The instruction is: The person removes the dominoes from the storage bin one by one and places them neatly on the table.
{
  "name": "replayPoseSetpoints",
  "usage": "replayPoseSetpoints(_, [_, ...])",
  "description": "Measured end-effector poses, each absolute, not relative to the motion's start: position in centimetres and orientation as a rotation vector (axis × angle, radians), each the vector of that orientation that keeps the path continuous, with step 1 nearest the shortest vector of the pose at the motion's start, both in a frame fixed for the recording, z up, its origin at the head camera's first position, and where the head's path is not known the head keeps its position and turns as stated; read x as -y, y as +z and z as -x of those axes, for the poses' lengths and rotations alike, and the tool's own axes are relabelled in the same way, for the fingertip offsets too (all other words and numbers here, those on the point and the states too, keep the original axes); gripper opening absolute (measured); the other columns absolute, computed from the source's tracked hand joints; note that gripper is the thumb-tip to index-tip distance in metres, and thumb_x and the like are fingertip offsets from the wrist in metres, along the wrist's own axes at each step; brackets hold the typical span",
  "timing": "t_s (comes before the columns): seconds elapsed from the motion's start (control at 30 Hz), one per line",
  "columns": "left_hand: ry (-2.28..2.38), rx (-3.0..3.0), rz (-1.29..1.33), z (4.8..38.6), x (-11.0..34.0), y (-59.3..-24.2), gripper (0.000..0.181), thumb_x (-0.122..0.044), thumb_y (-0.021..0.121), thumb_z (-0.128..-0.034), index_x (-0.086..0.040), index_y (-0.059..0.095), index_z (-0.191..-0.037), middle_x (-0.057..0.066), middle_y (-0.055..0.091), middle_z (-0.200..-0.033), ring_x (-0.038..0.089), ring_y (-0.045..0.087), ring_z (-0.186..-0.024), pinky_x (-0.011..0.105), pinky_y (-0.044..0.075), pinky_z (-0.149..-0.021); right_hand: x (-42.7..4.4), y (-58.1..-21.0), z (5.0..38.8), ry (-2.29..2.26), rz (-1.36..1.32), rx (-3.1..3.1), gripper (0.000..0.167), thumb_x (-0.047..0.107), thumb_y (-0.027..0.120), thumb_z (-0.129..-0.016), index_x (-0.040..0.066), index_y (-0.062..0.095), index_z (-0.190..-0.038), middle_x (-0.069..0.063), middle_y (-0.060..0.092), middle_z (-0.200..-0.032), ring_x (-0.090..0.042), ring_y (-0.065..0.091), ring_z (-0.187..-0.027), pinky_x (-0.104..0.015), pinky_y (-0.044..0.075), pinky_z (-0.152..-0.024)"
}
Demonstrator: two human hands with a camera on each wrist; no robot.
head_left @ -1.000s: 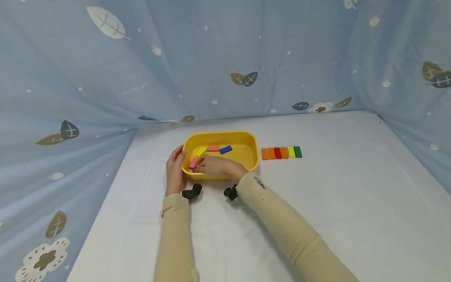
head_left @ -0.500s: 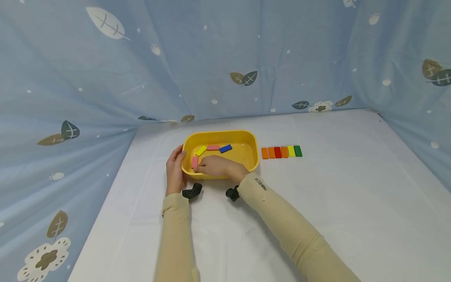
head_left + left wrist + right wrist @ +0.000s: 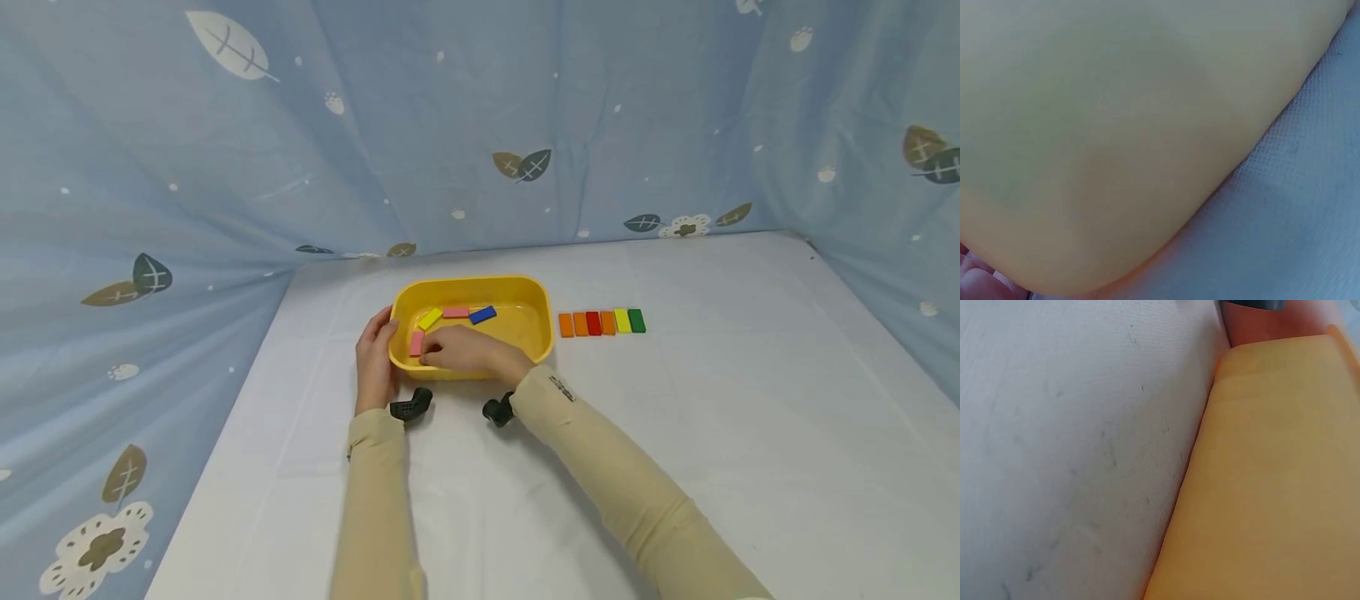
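Note:
A yellow plastic tub [image 3: 536,333] stands on the white cloth. My left hand [image 3: 373,358] holds its left end, with the thumb at the rim; a bit of finger [image 3: 985,284] shows beside the tub in the left wrist view. My right hand [image 3: 459,348] reaches over the front wall, its fingers bent down at the front left corner. Whether they pinch anything is hidden. Close to those fingertips lies a pink block [image 3: 417,343]. Further back in the tub are a yellow block [image 3: 430,318], another pink block [image 3: 456,313] and a blue block [image 3: 483,315].
Right of the tub, several flat blocks stand side by side in a row: orange ones [image 3: 566,325], a red one [image 3: 593,323], a yellow one [image 3: 622,320] and a green one [image 3: 637,321]. Blue patterned cloth [image 3: 480,125] hangs behind the table [image 3: 712,400].
Orange and purple blocks seen by my right fingertips a second ago are now out of sight. The nearby pink block has turned more upright in view. My left hand stays put.

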State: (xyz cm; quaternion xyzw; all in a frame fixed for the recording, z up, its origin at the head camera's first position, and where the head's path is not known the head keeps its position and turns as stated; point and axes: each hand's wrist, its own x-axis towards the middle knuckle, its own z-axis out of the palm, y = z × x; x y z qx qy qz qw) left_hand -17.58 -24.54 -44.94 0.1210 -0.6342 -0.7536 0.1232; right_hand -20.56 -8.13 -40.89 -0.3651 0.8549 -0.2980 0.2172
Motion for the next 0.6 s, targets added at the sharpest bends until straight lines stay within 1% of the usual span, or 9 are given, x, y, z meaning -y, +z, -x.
replayPoseSetpoints(0.07, [-2.191, 1.858, -0.356, 17.66, 24.43, -44.94, 0.035, -0.028, 0.053, -0.0891, -0.017, 0.053, -0.123, -0.002, 0.047, -0.127, 0.015, 0.046, -0.114, 0.023, 0.039, -0.094, 7.95, -40.9, 20.7, -0.869, 1.052, -2.356, 0.017, 0.035, 0.048, -0.09, 0.023, 0.061, -0.087, 0.006, 0.054, -0.074, -0.01, 0.049, -0.074, -0.024, 0.04, -0.069])
replayPoseSetpoints(0.23, [-2.167, 1.883, -0.356, 17.84, 24.57, -44.84, 0.036, -0.03, 0.053, -0.0888, -0.019, 0.053, -0.123, -0.004, 0.046, -0.127, 0.014, 0.046, -0.113, 0.023, 0.04, -0.093, 7.93, -40.53, 20.65, -0.836, 1.192, -2.376, 0.024, 0.043, 0.048, -0.089, 0.025, 0.063, -0.092, 0.006, 0.049, -0.068, -0.008, 0.048, -0.073, -0.022, 0.038, -0.068])
replayPoseSetpoints(0.33, [-2.176, 1.87, -0.345, 17.93, 24.7, -44.85, 0.036, -0.03, 0.053, -0.0888, -0.018, 0.053, -0.123, -0.002, 0.046, -0.127, 0.016, 0.045, -0.114, 0.023, 0.04, -0.094, 7.99, -40.29, 20.43, -0.828, 1.281, -2.389, 0.026, 0.043, 0.049, -0.088, 0.024, 0.064, -0.095, 0.006, 0.047, -0.065, -0.007, 0.047, -0.07, -0.021, 0.038, -0.066])
replayPoseSetpoints(0.4, [-2.19, 1.852, -0.346, 17.93, 24.76, -44.9, 0.037, -0.028, 0.053, -0.089, -0.016, 0.053, -0.124, 0.0, 0.046, -0.128, 0.017, 0.045, -0.114, 0.025, 0.04, -0.094, 8.0, -40.27, 20.26, -0.839, 1.338, -2.389, 0.024, 0.041, 0.05, -0.088, 0.024, 0.065, -0.097, 0.008, 0.05, -0.068, -0.006, 0.047, -0.069, -0.019, 0.038, -0.066])
replayPoseSetpoints(0.5, [-2.216, 1.821, -0.345, 17.88, 24.71, -44.97, 0.035, -0.024, 0.052, -0.0899, -0.013, 0.052, -0.124, 0.002, 0.046, -0.128, 0.02, 0.045, -0.115, 0.026, 0.039, -0.094, 7.95, -40.4, 20.05, -0.839, 1.404, -2.399, 0.022, 0.039, 0.051, -0.089, 0.023, 0.064, -0.097, 0.009, 0.053, -0.071, -0.005, 0.047, -0.067, -0.017, 0.039, -0.065])
replayPoseSetpoints(0.6, [-2.248, 1.808, -0.33, 17.95, 24.53, -45.04, 0.036, -0.022, 0.051, -0.0907, -0.011, 0.051, -0.125, 0.003, 0.045, -0.129, 0.021, 0.044, -0.116, 0.028, 0.039, -0.095, 7.67, -40.52, 19.91, -0.821, 1.393, -2.461, 0.025, 0.039, 0.051, -0.088, 0.023, 0.063, -0.104, 0.01, 0.054, -0.081, -0.005, 0.047, -0.072, -0.016, 0.039, -0.069])
